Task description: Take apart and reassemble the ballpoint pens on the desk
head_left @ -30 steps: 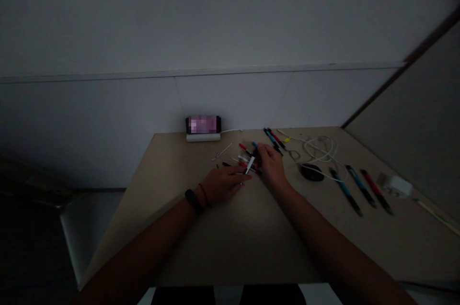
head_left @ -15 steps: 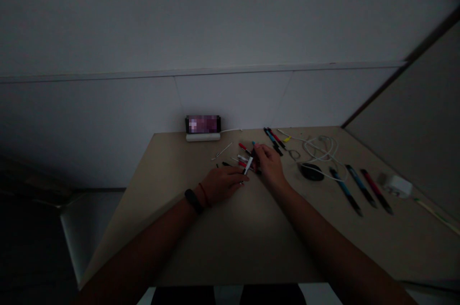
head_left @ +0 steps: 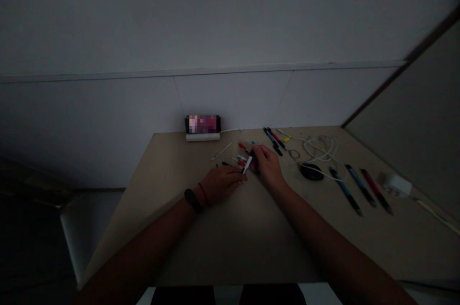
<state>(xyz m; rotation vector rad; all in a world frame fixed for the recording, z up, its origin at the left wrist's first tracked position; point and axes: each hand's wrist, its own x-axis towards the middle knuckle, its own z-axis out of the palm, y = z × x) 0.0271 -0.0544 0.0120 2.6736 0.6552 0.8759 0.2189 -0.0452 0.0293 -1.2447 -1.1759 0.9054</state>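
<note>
My left hand [head_left: 223, 184], with a dark band at its wrist, is closed on a slim white-and-black pen part [head_left: 247, 165] that slants up toward my other hand. Close by on the right, my right hand [head_left: 269, 165] has thumb and fingers pinched together at the upper end of that part. Whatever lies between those fingertips is dark and too small to make out. Behind and between the hands is a loose group of small pen pieces, among them a red piece [head_left: 243, 146] and a black piece [head_left: 226, 163], partly covered by my fingers.
A phone [head_left: 202, 124] stands on a white holder at the table's back edge. Blue and red pens [head_left: 275, 138] lie behind my right hand. Farther right are a coiled white cable [head_left: 323, 149], a black mouse-like object [head_left: 312, 172], several pens [head_left: 361, 186] and a white plug [head_left: 398, 185].
Both hands stay almost in place. My left hand, with the pen part, has shifted very slightly left, and my right fingers have moved a little. The phone's picture has changed.
</note>
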